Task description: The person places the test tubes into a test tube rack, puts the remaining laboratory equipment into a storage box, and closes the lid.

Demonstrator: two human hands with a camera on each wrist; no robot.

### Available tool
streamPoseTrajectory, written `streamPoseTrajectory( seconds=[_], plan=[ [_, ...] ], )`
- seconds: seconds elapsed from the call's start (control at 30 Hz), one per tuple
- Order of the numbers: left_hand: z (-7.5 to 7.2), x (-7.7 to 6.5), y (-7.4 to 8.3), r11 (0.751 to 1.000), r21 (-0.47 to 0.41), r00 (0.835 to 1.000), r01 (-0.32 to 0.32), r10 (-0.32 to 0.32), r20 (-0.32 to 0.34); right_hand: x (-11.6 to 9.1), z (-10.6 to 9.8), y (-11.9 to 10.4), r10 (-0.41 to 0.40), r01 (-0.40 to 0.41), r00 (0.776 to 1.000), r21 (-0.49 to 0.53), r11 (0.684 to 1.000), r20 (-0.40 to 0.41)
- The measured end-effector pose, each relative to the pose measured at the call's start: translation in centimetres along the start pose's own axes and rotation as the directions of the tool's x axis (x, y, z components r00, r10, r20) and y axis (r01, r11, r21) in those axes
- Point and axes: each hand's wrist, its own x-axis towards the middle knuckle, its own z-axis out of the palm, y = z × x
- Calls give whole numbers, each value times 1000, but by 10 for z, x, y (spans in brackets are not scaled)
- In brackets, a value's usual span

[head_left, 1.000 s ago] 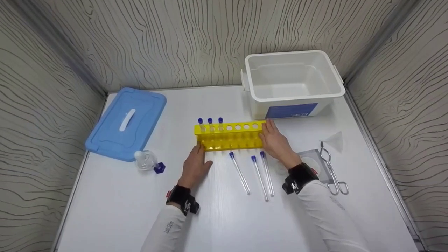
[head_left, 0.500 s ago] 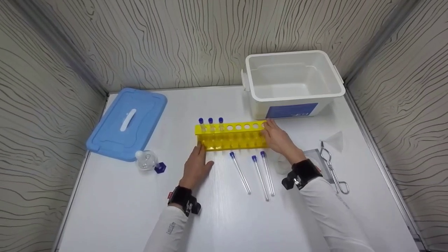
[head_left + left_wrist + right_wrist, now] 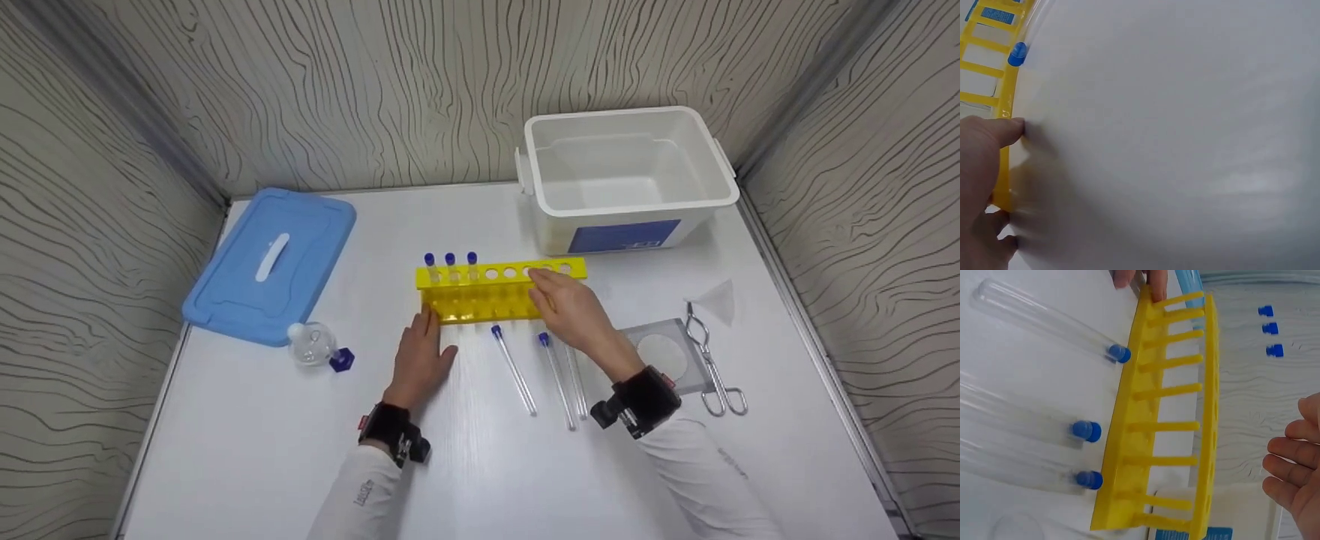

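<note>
A yellow test tube rack (image 3: 487,307) stands mid-table, with three blue-capped test tubes (image 3: 451,271) upright in its left holes. My left hand (image 3: 417,364) rests its fingers on the rack's left front corner, thumb spread to the side. In the left wrist view, fingertips (image 3: 1013,128) touch the yellow base edge. My right hand (image 3: 576,311) is over the right part of the rack; the right wrist view shows its fingers (image 3: 1292,453) loosely extended, holding nothing, apart from the rack. Three more capped tubes lie in front: one left (image 3: 514,371), one middle (image 3: 558,386), one right (image 3: 577,386).
A white bin (image 3: 630,172) stands at the back right; a blue lid (image 3: 270,262) lies at left. Nearby is a round glass flask (image 3: 311,345) with a blue hexagonal base. At right are tongs (image 3: 711,364), a funnel (image 3: 716,301) and a packet with a white disc (image 3: 661,356).
My right hand has left the rack's right end and moved left over its right part, uncovering the end holes. The left hand stays at the left corner.
</note>
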Motion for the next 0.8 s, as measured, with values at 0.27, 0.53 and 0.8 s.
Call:
streamPoseTrajectory(
  seconds=[0.27, 0.53, 0.8],
  plan=[
    [2, 0, 2, 999, -23, 999, 40, -39, 35, -19, 40, -19, -150, 151, 989, -117, 982, 20],
    [1, 0, 3, 999, -15, 999, 37, -36, 32, -26, 79, -6, -29, 42, 995, -143, 989, 91],
    [0, -1, 1, 1000, -13, 999, 20, -20, 25, -21, 102, 4, 3, 9, 998, -173, 985, 67]
  ],
)
